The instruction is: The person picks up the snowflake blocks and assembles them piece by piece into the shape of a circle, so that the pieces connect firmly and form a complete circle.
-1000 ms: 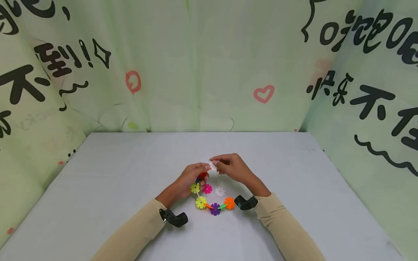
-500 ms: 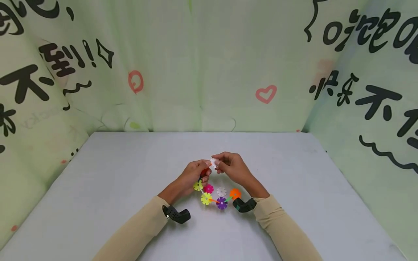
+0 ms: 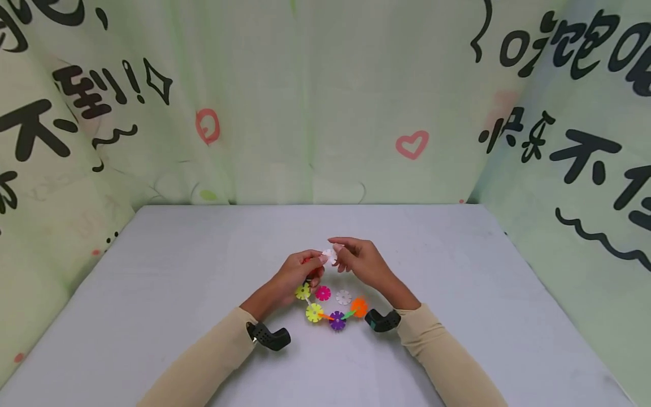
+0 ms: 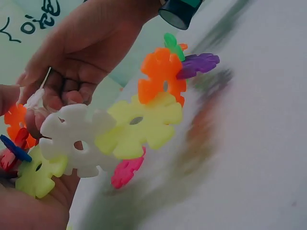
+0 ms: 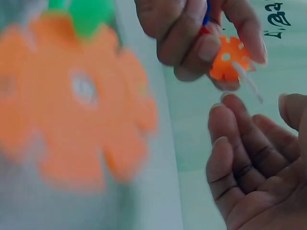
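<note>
My left hand (image 3: 297, 274) grips one end of a chain of interlocking flower-shaped plastic discs. In the right wrist view its thumb and fingers pinch an orange disc (image 5: 229, 60), with a white disc (image 5: 250, 86) slotted into it edge-on. Red and blue discs (image 4: 16, 148) sit by the left fingers. From there the chain runs through a yellow disc (image 4: 42, 175), a white disc (image 4: 76, 141), another yellow one (image 4: 144, 124), then orange, green and purple (image 3: 337, 320). Beside the slotted white disc, my right hand (image 3: 363, 261) has loosely bent fingers, and a gap separates its thumb from that disc.
A loose pink disc (image 3: 322, 293) and a loose white disc (image 3: 343, 297) lie on the white table (image 3: 203, 243) within the chain's curve. The chain's far orange end (image 3: 359, 307) is near the right wrist camera (image 3: 382, 320). Printed curtains enclose the table's back and sides.
The right fingers have loosened from the small white disc, which stays at the left fingertips. The chain's hanging end swung right and up, then came back.
</note>
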A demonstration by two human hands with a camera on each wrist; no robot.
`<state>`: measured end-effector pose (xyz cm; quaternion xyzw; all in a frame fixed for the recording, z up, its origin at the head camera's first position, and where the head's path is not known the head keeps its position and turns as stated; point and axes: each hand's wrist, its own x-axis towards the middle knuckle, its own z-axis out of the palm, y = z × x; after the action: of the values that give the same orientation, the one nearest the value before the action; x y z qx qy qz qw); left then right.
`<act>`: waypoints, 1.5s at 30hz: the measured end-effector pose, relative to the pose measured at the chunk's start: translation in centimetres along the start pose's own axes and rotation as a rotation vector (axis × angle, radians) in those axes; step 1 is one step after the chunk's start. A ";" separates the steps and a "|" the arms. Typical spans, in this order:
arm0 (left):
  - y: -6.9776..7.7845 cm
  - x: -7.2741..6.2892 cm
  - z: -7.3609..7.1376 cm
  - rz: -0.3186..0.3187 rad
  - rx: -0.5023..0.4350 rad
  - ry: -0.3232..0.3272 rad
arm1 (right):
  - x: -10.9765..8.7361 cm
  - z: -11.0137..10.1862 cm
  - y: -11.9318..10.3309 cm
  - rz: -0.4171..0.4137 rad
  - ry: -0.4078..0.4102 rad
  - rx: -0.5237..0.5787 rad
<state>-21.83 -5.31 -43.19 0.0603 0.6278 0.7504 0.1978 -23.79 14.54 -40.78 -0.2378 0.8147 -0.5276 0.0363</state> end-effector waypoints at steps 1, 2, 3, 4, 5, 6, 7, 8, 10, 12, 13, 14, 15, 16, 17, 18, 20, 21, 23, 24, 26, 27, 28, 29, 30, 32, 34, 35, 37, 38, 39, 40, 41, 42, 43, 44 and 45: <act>0.0 -0.1 -0.1 -0.007 0.007 0.007 | -0.1 -0.1 0.1 0.019 -0.011 -0.015; -0.1 -0.3 -0.3 -0.014 0.013 0.012 | -0.1 -0.1 0.2 0.034 -0.023 -0.036; -0.1 -0.4 -0.5 -0.017 0.018 0.016 | -0.2 -0.2 0.2 0.052 -0.034 -0.067; -0.2 -0.5 -0.6 -0.019 0.027 0.021 | -0.3 -0.2 0.3 0.068 -0.050 -0.104; -0.1 -0.7 -0.7 -0.018 0.033 0.025 | -0.4 -0.1 0.4 0.083 -0.065 -0.141; -0.1 -0.8 -0.8 -0.016 0.041 0.029 | -0.5 0.0 0.5 0.094 -0.075 -0.179; -0.1 -0.9 -0.9 -0.016 0.044 0.035 | -0.5 0.1 0.5 0.098 -0.085 -0.213; 0.0 -0.9 -1.0 -0.015 0.050 0.041 | -0.6 0.2 0.6 0.099 -0.095 -0.241; 0.0 -1.1 -1.2 -0.013 0.058 0.053 | -0.7 0.6 0.6 0.110 -0.111 -0.278; 0.1 -1.2 -1.4 -0.016 0.057 0.061 | -0.7 1.0 0.6 0.117 -0.132 -0.290; 0.1 -1.3 -1.5 -0.019 0.053 0.064 | -0.8 1.2 0.6 0.123 -0.150 -0.291; 0.1 -1.3 -1.5 -0.019 0.052 0.064 | -0.8 1.4 0.5 0.128 -0.169 -0.292; 0.1 -1.4 -1.6 -0.019 0.048 0.062 | -0.9 1.6 0.4 0.133 -0.190 -0.295; 0.1 -1.4 -1.6 -0.016 0.047 0.061 | -0.9 1.8 0.4 0.133 -0.214 -0.300; 0.1 -1.3 -1.7 -0.012 0.047 0.057 | -0.9 2.0 0.3 0.135 -0.236 -0.305; 0.1 -1.3 -1.7 -0.009 0.050 0.057 | -0.9 2.2 0.3 0.145 -0.254 -0.312; 0.0 -1.3 -1.8 -0.003 0.061 0.064 | -0.9 2.6 0.1 0.159 -0.291 -0.330; 0.0 -1.3 -1.8 0.000 0.067 0.071 | -0.9 2.7 0.1 0.164 -0.305 -0.339; -0.1 -1.4 -1.9 -0.005 0.066 0.097 | -0.9 3.0 -0.1 0.172 -0.327 -0.350; -0.1 -1.5 -1.9 -0.014 0.058 0.116 | -1.0 3.1 -0.1 0.170 -0.336 -0.352; -0.1 -1.6 -1.9 -0.025 0.041 0.142 | -0.9 3.2 -0.2 0.153 -0.339 -0.345; -0.1 -1.6 -1.9 -0.028 0.031 0.148 | -0.9 3.2 -0.2 0.151 -0.330 -0.336; -0.1 -1.6 -1.8 -0.029 0.024 0.149 | -0.9 3.2 -0.2 0.152 -0.319 -0.331; 0.0 -1.6 -1.7 -0.030 0.018 0.147 | -0.9 3.1 -0.2 0.152 -0.304 -0.325; 0.1 -1.5 -1.6 -0.029 0.025 0.145 | -0.9 2.9 -0.1 0.148 -0.286 -0.320; 0.1 -1.3 -1.3 -0.024 0.043 0.132 | -1.0 2.5 -0.1 0.145 -0.243 -0.314; 0.1 -1.1 -1.1 -0.026 0.059 0.124 | -1.0 2.0 0.0 0.133 -0.204 -0.314; 0.1 -1.1 -1.1 -0.030 0.070 0.124 | -1.0 1.8 0.0 0.119 -0.187 -0.310; 0.0 -1.0 -1.1 -0.031 0.084 0.123 | -0.9 1.4 0.0 0.089 -0.149 -0.306; 0.0 -1.0 -1.1 -0.034 0.085 0.124 | -0.8 1.2 -0.1 0.074 -0.127 -0.299; 0.0 -0.9 -1.1 -0.037 0.086 0.125 | -0.7 1.1 -0.2 0.061 -0.103 -0.288; 0.0 -0.9 -1.1 -0.039 0.085 0.125 | -0.7 1.0 -0.3 0.047 -0.077 -0.272; 0.0 -0.8 -1.1 -0.042 0.084 0.126 | -0.6 0.9 -0.4 0.040 -0.053 -0.248; 0.0 -0.8 -1.1 -0.045 0.082 0.127 | -0.5 0.8 -0.5 0.034 -0.029 -0.218; 0.0 -0.7 -1.1 -0.049 0.082 0.127 | -0.4 0.8 -0.6 0.033 -0.007 -0.185; 0.0 -0.7 -1.1 -0.060 0.077 0.129 | -0.4 0.8 -0.8 0.038 0.010 -0.147; 0.1 -0.7 -1.1 -0.069 0.077 0.131 | -0.3 0.8 -0.9 0.045 0.025 -0.111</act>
<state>-21.62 -6.57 -43.23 -0.0030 0.6693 0.7210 0.1794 -22.97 13.73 -40.44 -0.2142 0.8484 -0.4835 0.0247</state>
